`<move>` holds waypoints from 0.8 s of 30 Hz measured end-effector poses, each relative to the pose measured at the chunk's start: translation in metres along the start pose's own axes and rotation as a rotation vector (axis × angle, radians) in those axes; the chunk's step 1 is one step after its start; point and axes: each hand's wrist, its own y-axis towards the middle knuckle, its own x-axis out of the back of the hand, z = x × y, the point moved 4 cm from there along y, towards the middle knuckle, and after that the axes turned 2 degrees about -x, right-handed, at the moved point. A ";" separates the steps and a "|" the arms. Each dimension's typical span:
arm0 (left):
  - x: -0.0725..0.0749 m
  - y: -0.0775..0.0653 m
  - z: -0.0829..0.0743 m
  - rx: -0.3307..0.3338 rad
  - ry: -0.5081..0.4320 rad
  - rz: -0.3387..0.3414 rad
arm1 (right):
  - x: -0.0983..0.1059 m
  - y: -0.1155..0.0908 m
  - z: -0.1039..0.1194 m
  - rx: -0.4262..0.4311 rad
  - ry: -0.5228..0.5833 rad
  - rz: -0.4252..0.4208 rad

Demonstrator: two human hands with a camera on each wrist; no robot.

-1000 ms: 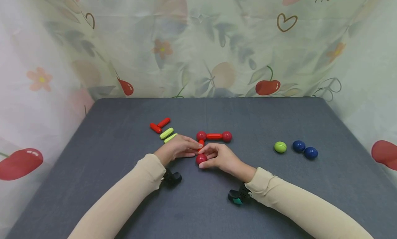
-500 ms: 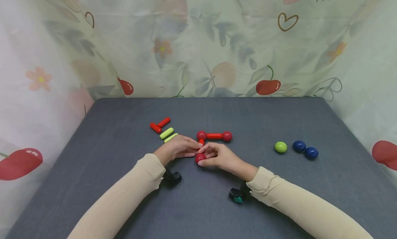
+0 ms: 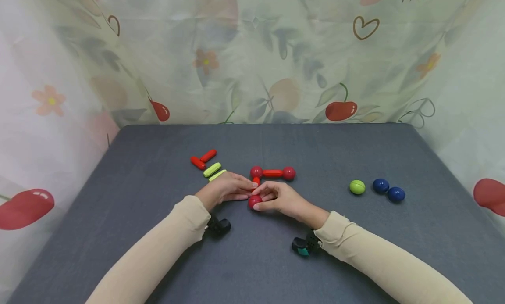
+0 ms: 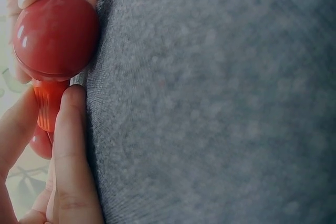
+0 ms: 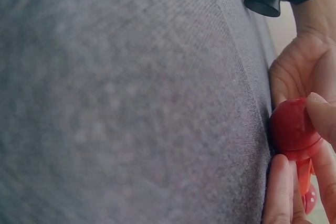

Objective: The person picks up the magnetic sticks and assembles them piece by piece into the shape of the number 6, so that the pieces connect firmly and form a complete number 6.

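Observation:
A red ball [image 3: 254,202] is joined to one end of a short red rod [image 4: 46,106]; in the left wrist view they meet end to end. My left hand [image 3: 228,188] pinches that rod between thumb and finger. Thumb and fingers of my right hand [image 3: 287,201] hold the near ball, partly covering it in the head view. At the rod's far end sits another red ball [image 3: 256,172]. From there a second red rod [image 3: 273,173] runs right to a third red ball [image 3: 289,173], making an L shape. The first rod's middle is hidden by fingers.
Two loose red rods [image 3: 203,159] and two yellow-green rods [image 3: 212,169] lie left of the joined pieces, one partly behind my left hand. A yellow-green ball [image 3: 357,187] and two blue balls [image 3: 388,190] rest at the right on the grey tabletop [image 3: 252,260].
My right thumb and the near red ball have shifted very slightly up and left from one second ago. My left hand and the loose pieces stay put.

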 end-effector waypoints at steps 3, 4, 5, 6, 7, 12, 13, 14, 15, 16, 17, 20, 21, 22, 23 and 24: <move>0.000 0.000 0.001 0.004 -0.002 -0.003 | 0.000 -0.001 -0.001 0.003 0.007 0.002; -0.001 0.000 0.001 0.004 -0.003 -0.002 | 0.000 -0.001 -0.001 0.004 0.008 0.002; -0.001 0.000 0.001 0.005 -0.006 -0.001 | 0.000 -0.001 -0.001 0.004 0.010 0.001; -0.001 0.000 0.000 0.007 -0.008 -0.001 | 0.000 -0.001 -0.001 0.004 0.011 0.000; -0.001 0.000 0.000 0.008 -0.010 0.001 | 0.000 -0.001 -0.001 0.004 0.011 -0.002; -0.001 0.000 0.000 0.003 -0.015 0.013 | 0.001 -0.001 -0.002 0.003 0.014 -0.005; -0.002 0.000 0.000 -0.002 -0.013 0.016 | 0.001 -0.001 -0.002 0.002 0.013 -0.005; -0.002 0.001 0.000 -0.004 -0.014 0.019 | 0.001 -0.001 -0.002 0.002 0.014 -0.005; -0.002 0.001 0.000 -0.006 -0.013 0.023 | 0.001 -0.001 -0.002 0.001 0.015 -0.004; -0.002 0.000 0.000 -0.008 -0.012 0.028 | 0.001 -0.001 -0.002 0.000 0.015 -0.005; -0.002 0.000 0.000 -0.010 -0.009 0.033 | 0.001 -0.001 -0.002 0.000 0.016 -0.004; 0.000 -0.001 0.000 -0.013 -0.013 0.049 | 0.002 -0.002 -0.002 0.000 0.017 -0.003; 0.000 -0.002 -0.001 -0.017 -0.012 0.055 | 0.002 -0.002 -0.002 0.002 0.016 -0.002; 0.001 -0.003 -0.001 -0.024 -0.012 0.061 | 0.002 -0.001 -0.002 0.005 0.015 -0.002; 0.002 -0.004 -0.001 -0.033 -0.011 0.067 | 0.002 -0.001 -0.002 0.007 0.015 -0.001; 0.003 -0.005 -0.002 -0.043 -0.010 0.072 | 0.002 -0.001 -0.002 0.008 0.015 -0.001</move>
